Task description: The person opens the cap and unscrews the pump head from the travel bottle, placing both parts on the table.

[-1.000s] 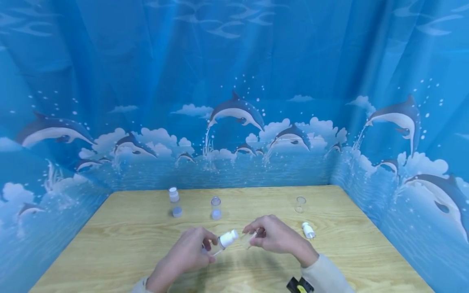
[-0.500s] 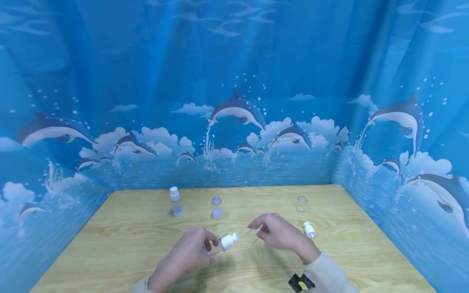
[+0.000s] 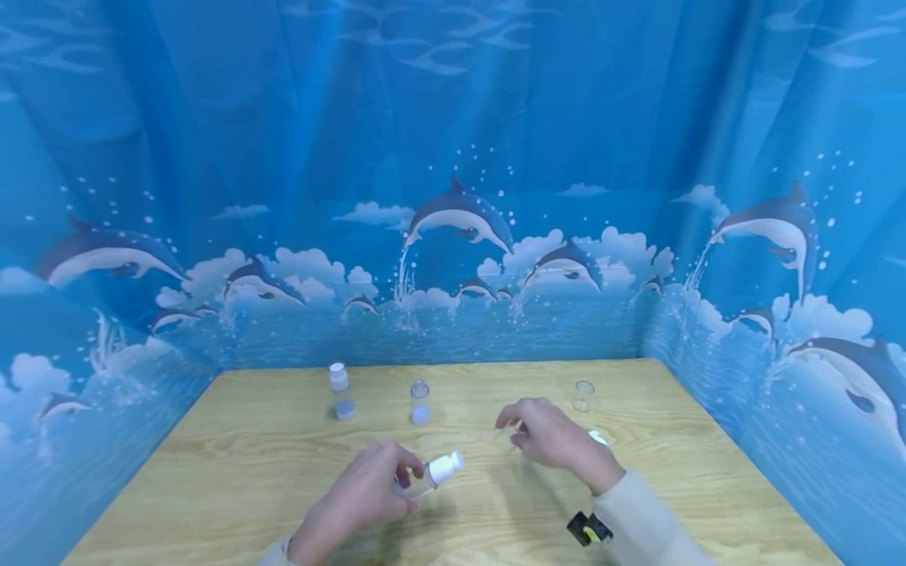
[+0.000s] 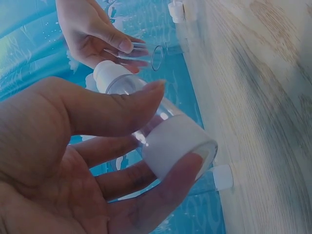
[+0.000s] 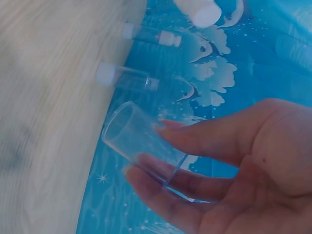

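I have the left hand (image 3: 368, 487) gripping the white-topped bottle (image 3: 440, 471), which leans above the pale wood table (image 3: 233, 472); right of that bottle, the right hand (image 3: 546, 436) holds a clear cup (image 5: 141, 136) between thumb and fingers. I'd hold both lightly, since the cup's thin wall probably flexes, and keep fingertips off its mouth. A dolphin-printed blue curtain (image 3: 594, 102) hangs behind the bottle.
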`<state>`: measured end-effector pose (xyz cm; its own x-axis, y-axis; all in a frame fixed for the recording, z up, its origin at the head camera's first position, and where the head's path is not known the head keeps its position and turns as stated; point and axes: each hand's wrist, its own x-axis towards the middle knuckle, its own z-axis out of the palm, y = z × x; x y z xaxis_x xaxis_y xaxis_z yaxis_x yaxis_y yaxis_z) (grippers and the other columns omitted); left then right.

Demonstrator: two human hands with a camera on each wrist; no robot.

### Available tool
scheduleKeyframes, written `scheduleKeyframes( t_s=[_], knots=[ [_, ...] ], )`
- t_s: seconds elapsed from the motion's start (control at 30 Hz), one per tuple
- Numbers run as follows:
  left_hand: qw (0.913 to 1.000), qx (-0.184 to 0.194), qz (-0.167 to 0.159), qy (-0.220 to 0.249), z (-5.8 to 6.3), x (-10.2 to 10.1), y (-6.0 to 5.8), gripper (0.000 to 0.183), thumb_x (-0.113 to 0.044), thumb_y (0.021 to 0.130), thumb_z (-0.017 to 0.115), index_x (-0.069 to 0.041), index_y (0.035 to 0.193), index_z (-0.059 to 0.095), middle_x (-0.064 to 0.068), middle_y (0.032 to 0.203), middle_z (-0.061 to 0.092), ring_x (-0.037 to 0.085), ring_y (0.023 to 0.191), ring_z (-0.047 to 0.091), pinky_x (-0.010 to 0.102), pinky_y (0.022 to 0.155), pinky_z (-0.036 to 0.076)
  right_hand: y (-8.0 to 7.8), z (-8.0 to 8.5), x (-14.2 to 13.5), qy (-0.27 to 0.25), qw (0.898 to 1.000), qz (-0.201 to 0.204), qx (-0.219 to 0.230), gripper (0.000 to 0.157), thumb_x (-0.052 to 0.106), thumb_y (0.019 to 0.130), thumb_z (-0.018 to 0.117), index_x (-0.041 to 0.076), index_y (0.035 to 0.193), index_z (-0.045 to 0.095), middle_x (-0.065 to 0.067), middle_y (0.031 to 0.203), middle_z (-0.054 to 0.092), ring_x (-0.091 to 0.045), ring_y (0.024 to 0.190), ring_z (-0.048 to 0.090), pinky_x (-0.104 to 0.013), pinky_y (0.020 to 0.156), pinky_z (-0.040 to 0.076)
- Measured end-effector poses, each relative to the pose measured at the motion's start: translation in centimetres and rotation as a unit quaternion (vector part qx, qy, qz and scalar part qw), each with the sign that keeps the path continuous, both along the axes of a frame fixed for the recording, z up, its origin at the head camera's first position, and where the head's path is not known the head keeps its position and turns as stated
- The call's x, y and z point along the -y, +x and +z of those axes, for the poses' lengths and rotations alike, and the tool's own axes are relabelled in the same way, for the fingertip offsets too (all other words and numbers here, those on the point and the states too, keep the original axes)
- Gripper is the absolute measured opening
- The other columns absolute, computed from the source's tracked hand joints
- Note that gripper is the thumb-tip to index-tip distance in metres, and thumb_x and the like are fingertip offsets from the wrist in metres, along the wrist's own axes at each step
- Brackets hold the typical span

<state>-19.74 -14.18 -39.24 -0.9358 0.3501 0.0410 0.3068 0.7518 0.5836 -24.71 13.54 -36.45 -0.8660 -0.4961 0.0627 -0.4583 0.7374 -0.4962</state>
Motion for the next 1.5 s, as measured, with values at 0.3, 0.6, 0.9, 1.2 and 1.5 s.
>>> scheduleKeyframes(
  t_s=[0.3, 0.6, 0.9, 1.2, 1.5],
  knots=[
    [1.0000, -0.004, -0.007, 0.000, 0.1, 0.0, 0.1, 0.035, -0.006, 0.068, 0.089, -0.011, 0.101, 0.078, 0.010, 0.088, 0.076, 0.021, 0.077, 0.067, 0.038, 0.067, 0.059, -1.3, 0.0, 0.0, 0.025, 0.999, -0.025, -0.005, 0.029, -0.012, 0.086, 0.068, 0.005, 0.108, 0.076, -0.013, 0.111, 0.077, -0.034, 0.107, 0.070, -0.049, 0.089, 0.062],
    [0.9998, -0.013, -0.010, -0.009, 0.0, -0.1, 0.1, 0.035, -0.008, 0.068, 0.089, -0.012, 0.101, 0.078, 0.007, 0.086, 0.076, 0.020, 0.076, 0.067, 0.036, 0.067, 0.059, -3.0, -0.5, -0.3, 0.044, 0.998, -0.046, -0.018, 0.026, -0.010, 0.083, 0.072, 0.002, 0.106, 0.072, -0.017, 0.108, 0.075, -0.035, 0.105, 0.070, -0.049, 0.092, 0.061],
    [0.9999, -0.009, -0.010, -0.008, 0.0, -0.1, 0.2, 0.035, -0.008, 0.069, 0.089, -0.012, 0.102, 0.078, 0.008, 0.088, 0.076, 0.020, 0.077, 0.067, 0.037, 0.067, 0.059, -5.0, -0.5, -0.9, 0.061, 0.997, -0.043, -0.035, 0.026, -0.010, 0.081, 0.074, 0.002, 0.104, 0.073, -0.016, 0.106, 0.076, -0.034, 0.103, 0.070, -0.048, 0.092, 0.061],
    [0.9998, -0.008, -0.010, -0.015, -0.1, -0.1, 0.0, 0.034, -0.008, 0.068, 0.089, -0.012, 0.100, 0.078, 0.006, 0.088, 0.076, 0.018, 0.077, 0.066, 0.036, 0.067, 0.058, -6.4, -0.4, -1.5, 0.079, 0.996, -0.040, -0.030, 0.030, -0.012, 0.079, 0.069, 0.000, 0.106, 0.073, -0.021, 0.111, 0.075, -0.039, 0.105, 0.070, -0.049, 0.092, 0.061],
    [0.9998, -0.006, -0.009, -0.015, -0.2, -0.1, -0.1, 0.034, -0.008, 0.069, 0.089, -0.012, 0.100, 0.078, 0.006, 0.087, 0.075, 0.016, 0.076, 0.065, 0.035, 0.066, 0.057, -7.3, -0.8, -2.1, 0.080, 0.996, -0.049, -0.010, 0.035, -0.016, 0.077, 0.064, -0.001, 0.107, 0.073, -0.021, 0.115, 0.073, -0.039, 0.107, 0.069, -0.050, 0.092, 0.061]
  ],
)
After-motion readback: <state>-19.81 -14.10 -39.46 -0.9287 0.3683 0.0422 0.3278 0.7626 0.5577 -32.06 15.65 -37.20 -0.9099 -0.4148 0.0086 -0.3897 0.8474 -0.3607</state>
